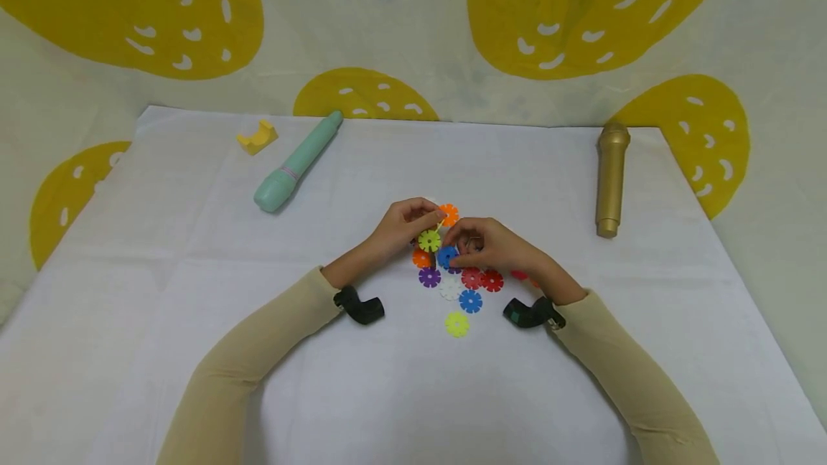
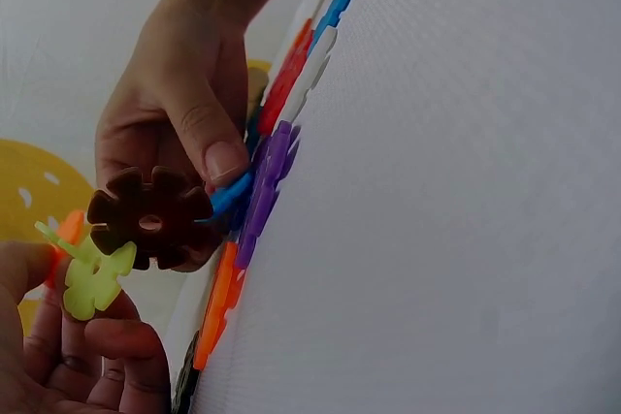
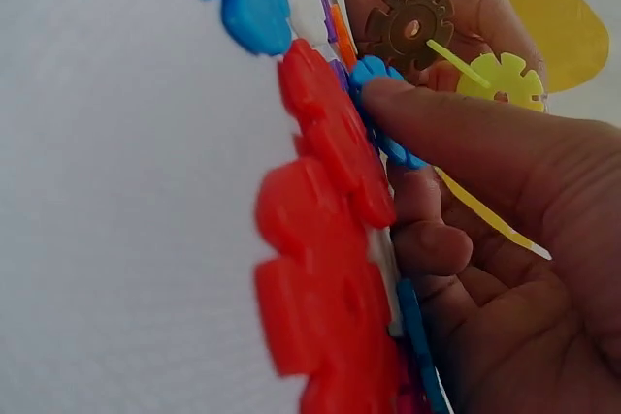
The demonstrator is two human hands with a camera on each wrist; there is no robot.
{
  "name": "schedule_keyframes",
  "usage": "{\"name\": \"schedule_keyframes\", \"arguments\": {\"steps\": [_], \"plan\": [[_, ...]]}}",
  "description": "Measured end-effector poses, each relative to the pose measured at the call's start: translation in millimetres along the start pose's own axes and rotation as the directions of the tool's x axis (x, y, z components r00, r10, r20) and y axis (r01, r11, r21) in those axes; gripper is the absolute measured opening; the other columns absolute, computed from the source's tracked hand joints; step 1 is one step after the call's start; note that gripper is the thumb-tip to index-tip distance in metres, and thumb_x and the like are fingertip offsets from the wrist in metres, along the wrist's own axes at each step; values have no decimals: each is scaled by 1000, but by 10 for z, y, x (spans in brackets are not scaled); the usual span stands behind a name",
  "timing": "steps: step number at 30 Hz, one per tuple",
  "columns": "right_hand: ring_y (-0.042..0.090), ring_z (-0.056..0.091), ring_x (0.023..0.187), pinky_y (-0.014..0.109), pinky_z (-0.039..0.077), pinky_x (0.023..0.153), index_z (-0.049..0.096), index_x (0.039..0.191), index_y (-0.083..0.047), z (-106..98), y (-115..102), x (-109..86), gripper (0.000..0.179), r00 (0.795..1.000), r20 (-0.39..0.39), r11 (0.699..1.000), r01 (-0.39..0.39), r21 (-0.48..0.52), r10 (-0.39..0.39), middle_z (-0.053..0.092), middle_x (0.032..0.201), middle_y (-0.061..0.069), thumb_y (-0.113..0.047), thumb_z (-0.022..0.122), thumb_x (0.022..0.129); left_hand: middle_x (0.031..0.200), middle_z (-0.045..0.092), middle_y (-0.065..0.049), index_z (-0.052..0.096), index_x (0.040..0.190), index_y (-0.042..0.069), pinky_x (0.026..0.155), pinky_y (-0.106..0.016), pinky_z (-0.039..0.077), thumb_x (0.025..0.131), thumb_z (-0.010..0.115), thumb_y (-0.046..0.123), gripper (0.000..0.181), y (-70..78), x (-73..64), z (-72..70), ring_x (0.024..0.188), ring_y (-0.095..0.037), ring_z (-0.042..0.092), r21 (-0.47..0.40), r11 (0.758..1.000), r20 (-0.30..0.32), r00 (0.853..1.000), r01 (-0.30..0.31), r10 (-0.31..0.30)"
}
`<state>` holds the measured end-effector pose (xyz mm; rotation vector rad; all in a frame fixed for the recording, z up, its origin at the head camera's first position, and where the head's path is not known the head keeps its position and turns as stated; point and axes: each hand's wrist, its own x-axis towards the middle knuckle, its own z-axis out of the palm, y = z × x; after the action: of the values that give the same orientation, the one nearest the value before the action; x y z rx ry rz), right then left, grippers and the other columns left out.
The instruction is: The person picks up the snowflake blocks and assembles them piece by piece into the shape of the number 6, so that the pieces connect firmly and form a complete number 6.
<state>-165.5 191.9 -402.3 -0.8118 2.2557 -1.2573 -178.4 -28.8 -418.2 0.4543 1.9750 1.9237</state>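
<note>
My left hand [image 1: 407, 224] pinches a small joined group of notched plastic snowflake discs: a yellow-green disc [image 1: 429, 241], an orange disc [image 1: 449, 214] and a brown disc [image 2: 150, 220]. Close by on the right, my right hand [image 1: 494, 244] has a blue snowflake disc [image 1: 447, 257] between thumb and fingers, low over the loose discs. In the right wrist view, the thumb lies across that blue disc [image 3: 388, 133]. Whether the blue disc touches the brown one I cannot tell. Beneath the hands lie a purple disc [image 1: 429, 277] and another orange disc [image 1: 422, 259].
Nearer the front are red discs [image 1: 492, 280], a white disc [image 1: 451, 288], a blue disc [image 1: 470, 301] and a yellow disc [image 1: 456, 324]. Farther back lie a teal microphone [image 1: 300, 160], a yellow curved block [image 1: 257, 138] and, at the right, a gold microphone [image 1: 611, 181].
</note>
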Motion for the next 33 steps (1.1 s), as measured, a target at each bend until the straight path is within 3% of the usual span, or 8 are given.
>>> {"name": "schedule_keyframes", "arguments": {"steps": [7, 12, 18, 22, 27, 33], "plan": [[22, 58, 79, 21, 51, 68, 65, 105, 0, -28, -5, 3, 20, 997, -72, 995, -29, 92, 36, 65, 94, 10, -6, 72, 88, 77, 60, 0, 64, 109, -4, 48, -21, 38, 98, 58, 17, 25, -10, 5, -1, 53, -11, 44, -17, 1000, -6, 1000, 23, -23], [19, 59, 75, 21, 51, 67, 63, 104, 1, -68, -25, -15, 19, 983, -152, 983, -78, 165, 103, 63, 91, 13, -6, 72, 88, 76, 59, -1, 64, 107, -4, 48, -20, 39, 99, 58, 18, 24, -11, 11, 0, 53, -11, 44, -42, 998, -8, 999, 38, -38], [19, 66, 77, 25, 56, 69, 59, 112, 4, -105, -46, -23, 25, 938, -293, 956, -101, 277, 184, 62, 99, 14, -8, 68, 92, 75, 60, -1, 65, 100, -1, 51, -20, 41, 99, 59, 20, 22, -8, 18, 5, 57, -10, 47, -66, 997, -21, 998, 50, -52], [20, 67, 76, 25, 56, 69, 61, 113, 4, -128, -47, -30, 26, 910, -355, 951, -109, 289, 212, 66, 95, 10, -10, 68, 92, 76, 61, -1, 65, 98, -1, 53, -21, 42, 99, 59, 19, 21, -15, 20, 6, 60, -11, 48, -64, 997, -26, 999, 40, -42], [19, 67, 78, 25, 56, 71, 62, 112, 4, -152, -28, -40, 25, 903, -384, 958, -87, 274, 192, 68, 92, 3, -10, 69, 92, 76, 61, -1, 65, 99, -2, 54, -21, 42, 99, 58, 19, 21, -15, 18, 6, 61, -11, 49, -62, 997, -23, 999, 37, -39], [18, 67, 80, 24, 56, 74, 63, 110, 4, -159, -28, -65, 23, 914, -386, 967, -21, 255, 121, 68, 94, 2, -9, 68, 92, 77, 60, -1, 64, 100, -3, 55, -20, 43, 99, 57, 19, 22, -10, 13, 12, 62, -12, 49, -43, 997, -10, 998, 61, -62]]}}
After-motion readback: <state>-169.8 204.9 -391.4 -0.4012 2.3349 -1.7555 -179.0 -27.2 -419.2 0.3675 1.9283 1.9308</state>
